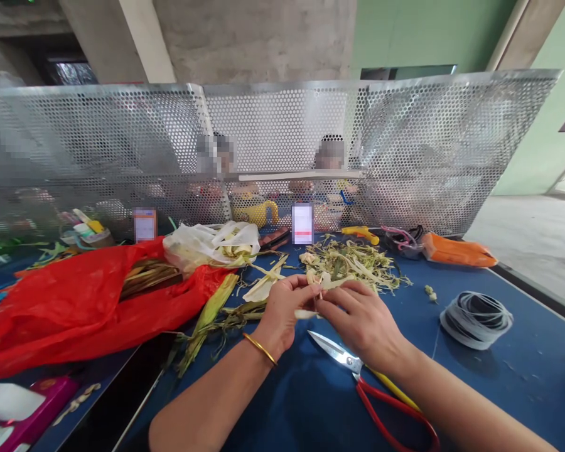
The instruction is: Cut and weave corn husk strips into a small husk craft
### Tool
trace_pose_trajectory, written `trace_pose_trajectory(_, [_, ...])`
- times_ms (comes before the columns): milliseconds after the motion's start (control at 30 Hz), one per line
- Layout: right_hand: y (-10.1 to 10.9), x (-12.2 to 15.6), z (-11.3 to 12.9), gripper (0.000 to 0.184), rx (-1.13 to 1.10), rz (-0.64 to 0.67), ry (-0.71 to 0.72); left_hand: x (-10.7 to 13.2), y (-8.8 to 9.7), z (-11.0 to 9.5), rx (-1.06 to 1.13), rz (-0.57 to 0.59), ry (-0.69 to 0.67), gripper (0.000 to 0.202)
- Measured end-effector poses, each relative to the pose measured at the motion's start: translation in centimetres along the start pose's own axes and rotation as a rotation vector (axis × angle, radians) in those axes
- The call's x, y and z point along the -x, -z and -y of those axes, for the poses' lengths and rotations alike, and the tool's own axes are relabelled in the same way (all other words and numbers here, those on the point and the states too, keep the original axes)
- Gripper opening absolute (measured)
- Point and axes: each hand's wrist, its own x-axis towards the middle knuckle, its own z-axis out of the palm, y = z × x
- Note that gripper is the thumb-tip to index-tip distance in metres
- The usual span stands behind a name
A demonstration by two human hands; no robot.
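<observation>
Near the middle of the blue table, my left hand (287, 307) pinches a pale strip of corn husk (330, 282) between thumb and fingers. My right hand (362, 320) closes on the same husk from the other side, and the fingertips of both hands nearly meet. The fingers hide part of the husk. Below my right hand lie scissors (376, 402) with red handles, blades pointing up and left. Something yellow (395, 389) shows beside them, partly under my right forearm. Just beyond my hands spreads a heap of shredded husk (358, 260).
To the left, a red plastic bag (75, 289) holds dried husks, beside a white plastic bag (211, 245). A coil of grey cord (476, 319) and an orange packet (459, 250) sit on the right. A perforated metal screen (282, 132) crosses the back, with people behind it. A phone (302, 223) stands upright before it.
</observation>
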Motion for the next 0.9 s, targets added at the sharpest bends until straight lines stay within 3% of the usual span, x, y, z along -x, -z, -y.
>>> trace_pose_trajectory(100, [0.7,-0.3,-0.1,0.016,-0.130,-0.121,-0.185,0.1,-0.1,0.0,-0.082,0.045,-0.013,0.027])
trace_pose_trajectory(167, [1.1,-0.5,-0.5,0.015,-0.213,-0.127,-0.335,0.2,-0.1,0.0,-0.144,0.107,0.006,0.025])
trace_pose_trajectory(367, [0.9,-0.3,-1.6,0.018,-0.300,0.184,-0.679,0.5,0.2,-0.2,-0.277,0.244,0.059,0.024])
trace_pose_trajectory(500, [0.7,-0.3,-1.6,0.021,-0.371,0.273,-0.765,0.6,0.3,-0.4,-0.308,0.273,0.071,0.027])
trace_pose_trajectory(800, [-0.5,-0.1,-1.0,0.023,-0.428,0.143,-0.914,1.0,-0.9,0.9,-0.166,0.147,0.071,0.040])
trace_pose_trajectory(900, [-1.0,0.0,-1.1,0.023,-0.550,0.122,-0.965,0.9,-1.0,1.4,-0.132,0.099,0.075,0.042])
